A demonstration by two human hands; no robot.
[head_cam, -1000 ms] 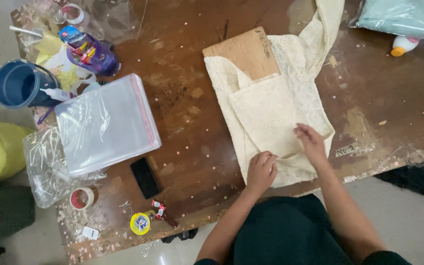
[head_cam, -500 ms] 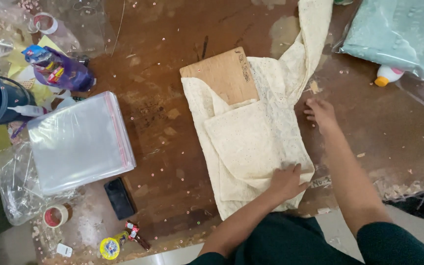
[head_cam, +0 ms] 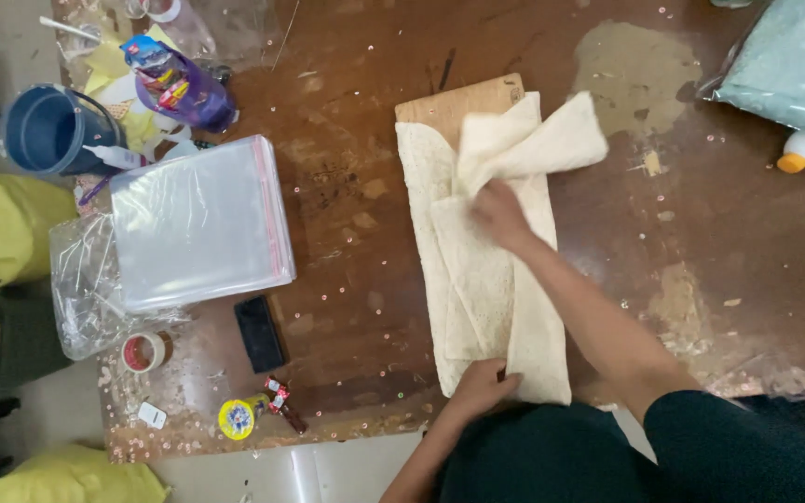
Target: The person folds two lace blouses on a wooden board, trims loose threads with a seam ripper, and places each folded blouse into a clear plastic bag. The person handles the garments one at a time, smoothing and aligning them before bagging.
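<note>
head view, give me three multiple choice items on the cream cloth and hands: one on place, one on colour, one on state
1. Where does the stack of clear plastic bags lie relative to the cream cloth?
A. on its left in the picture
B. on top of it
C. on its right in the picture

2. What colour is the bucket at the table's far left?
A. red
B. blue
C. white

3. What is the right hand doing?
A. resting flat on bare wood
B. holding the roll of tape
C. gripping a flap of the cloth, lifted over the rest

Answers: 1 A, the bags sit left of the cloth with bare wood between. 2 B, the bucket is plainly blue. 3 C, the right hand clutches a raised fold while the left hand presses the cloth's near edge.
</note>
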